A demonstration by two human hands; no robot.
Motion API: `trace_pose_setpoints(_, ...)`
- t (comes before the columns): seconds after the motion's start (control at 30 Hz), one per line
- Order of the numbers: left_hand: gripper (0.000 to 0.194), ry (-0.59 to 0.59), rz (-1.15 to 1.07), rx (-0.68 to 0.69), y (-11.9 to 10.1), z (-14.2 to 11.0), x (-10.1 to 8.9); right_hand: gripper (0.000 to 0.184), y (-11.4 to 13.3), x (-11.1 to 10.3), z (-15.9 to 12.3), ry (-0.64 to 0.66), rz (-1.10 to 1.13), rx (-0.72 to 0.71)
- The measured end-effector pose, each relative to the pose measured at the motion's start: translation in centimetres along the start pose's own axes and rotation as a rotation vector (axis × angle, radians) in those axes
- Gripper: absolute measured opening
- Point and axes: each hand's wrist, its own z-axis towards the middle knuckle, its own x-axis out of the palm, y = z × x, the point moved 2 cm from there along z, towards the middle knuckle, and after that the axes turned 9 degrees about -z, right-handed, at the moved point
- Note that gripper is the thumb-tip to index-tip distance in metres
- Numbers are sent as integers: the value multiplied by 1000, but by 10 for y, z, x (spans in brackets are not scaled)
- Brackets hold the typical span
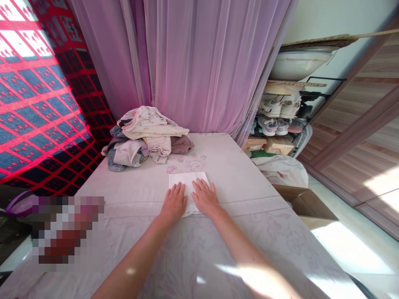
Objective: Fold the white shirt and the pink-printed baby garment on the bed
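A small white folded cloth (186, 180) lies flat on the bed (237, 174), which is covered by a pale floral sheet. My left hand (173, 202) rests palm down on the cloth's near left part, fingers stretched out. Beside it, my right hand (205, 196) lies flat on the near right part, fingers spread. Neither hand grips anything. Behind the cloth, toward the far left of the bed, sits a pile of crumpled clothes (146, 139) in cream, grey and mauve.
Pink sheer curtains (199, 62) hang behind the bed. A red and blue patterned hanging (37, 95) covers the left. To the right stand a shoe rack (280, 112), cardboard boxes (304, 203) and a white bag (282, 170) on the floor.
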Motion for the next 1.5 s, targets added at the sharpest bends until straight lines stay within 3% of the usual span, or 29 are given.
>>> trace_pose_setpoints(0.1,51,-58,20,40,-3,-18,6,52,0,8,-13,17,-11,-22)
trace_pose_setpoints(0.2,49,-81,29,16,-7,-18,6,52,1,13,-12,1,-13,-17)
trace_pose_setpoints(0.4,47,-16,-130,7,3,-15,-7,43,-7,10,-12,-97,68,12)
trace_pose_setpoints(0.57,32,-141,-234,212,23,-65,-28,35,-31,9,-53,-261,163,-53)
trace_pose_setpoints(0.7,15,-113,-81,129,24,-94,-43,36,-45,14,-84,-244,177,-61)
trace_pose_setpoints(0.87,25,-15,-10,5,12,-90,-49,43,-47,16,-91,-263,139,122)
trace_pose_setpoints(1.03,27,-12,30,-90,0,-80,-47,29,-43,14,-88,-257,80,262)
trace_pose_setpoints(1.37,39,37,174,-44,9,-83,-53,26,-47,18,-85,-330,87,241)
trace_pose_setpoints(1.5,44,-65,157,24,8,-87,-48,40,-47,19,-85,-424,77,95)
